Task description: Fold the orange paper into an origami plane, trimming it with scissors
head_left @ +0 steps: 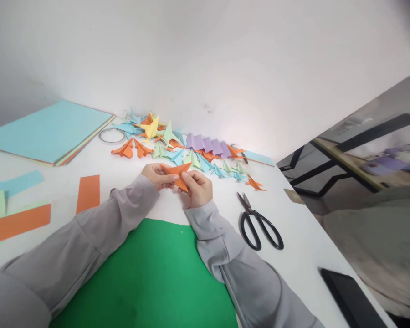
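Both my hands hold one folded orange paper piece (178,171) above the white table, beyond the green mat (146,273). My left hand (159,176) pinches its left side between thumb and fingers. On the right, my right hand (198,186) grips the lower right part, thumb on top. The paper has pointed wings spread to the sides and a point facing down. Just behind it lie several folded paper pieces in a row, with an orange pair (132,149), a yellow one (151,128) and a purple pleated strip (208,145) among them.
Black-handled scissors (256,223) lie slightly open to the right, and a dark phone-like slab (353,296) rests near the right table edge. At left are a stack of coloured sheets (51,132), an orange strip (88,193) and a wire coil (112,135). A wall stands behind.
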### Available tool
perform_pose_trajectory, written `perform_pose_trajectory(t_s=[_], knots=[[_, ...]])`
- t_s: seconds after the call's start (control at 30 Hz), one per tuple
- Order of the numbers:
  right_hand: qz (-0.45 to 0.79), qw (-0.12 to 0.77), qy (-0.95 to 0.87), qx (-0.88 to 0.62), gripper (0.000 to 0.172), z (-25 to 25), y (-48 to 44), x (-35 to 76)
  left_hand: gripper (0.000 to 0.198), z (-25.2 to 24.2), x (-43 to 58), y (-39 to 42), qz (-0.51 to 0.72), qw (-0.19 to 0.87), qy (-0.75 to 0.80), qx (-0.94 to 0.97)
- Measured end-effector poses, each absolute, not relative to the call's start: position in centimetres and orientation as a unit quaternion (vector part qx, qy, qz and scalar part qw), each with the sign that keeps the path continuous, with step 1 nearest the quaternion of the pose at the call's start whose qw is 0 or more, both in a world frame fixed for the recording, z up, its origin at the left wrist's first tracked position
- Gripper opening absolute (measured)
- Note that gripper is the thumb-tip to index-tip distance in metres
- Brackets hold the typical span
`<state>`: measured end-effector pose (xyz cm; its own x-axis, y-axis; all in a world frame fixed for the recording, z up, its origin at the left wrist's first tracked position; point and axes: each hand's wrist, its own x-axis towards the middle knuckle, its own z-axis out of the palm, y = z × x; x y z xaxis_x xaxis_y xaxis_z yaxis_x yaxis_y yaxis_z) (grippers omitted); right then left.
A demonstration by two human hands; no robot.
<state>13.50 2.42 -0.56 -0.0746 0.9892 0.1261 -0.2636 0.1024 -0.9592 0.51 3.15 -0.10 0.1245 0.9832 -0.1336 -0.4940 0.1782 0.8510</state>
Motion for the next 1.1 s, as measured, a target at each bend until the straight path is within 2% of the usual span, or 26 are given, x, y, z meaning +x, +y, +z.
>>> perform_pose_trajectory(t_s=[0.3, 0.63, 0.87, 1.1], knots=[[0.501, 0.537, -0.531, -0.424, 0.035, 0.05, 2.04, 13.22, 0.038, -0.51, 0.34, 3.45, 0.554, 0.648, 0.397, 0.339], [0.579, 0.548, -0.459, -0.392, 0.035, -0.67, 2.42, 13.17, 0.035, 0.23, 0.69, 3.22, 0.566, 0.652, 0.401, 0.306], [0.557, 0.524, -0.500, -0.406, 0.033, -0.90, 2.17, 12.99, 0.025, -0.26, 0.78, 3.54, 0.563, 0.652, 0.397, 0.318], [0.528, 0.505, -0.554, -0.399, 0.030, -0.76, 2.09, 13.24, 0.027, -0.54, 0.49, 3.71, 0.559, 0.635, 0.394, 0.360]])
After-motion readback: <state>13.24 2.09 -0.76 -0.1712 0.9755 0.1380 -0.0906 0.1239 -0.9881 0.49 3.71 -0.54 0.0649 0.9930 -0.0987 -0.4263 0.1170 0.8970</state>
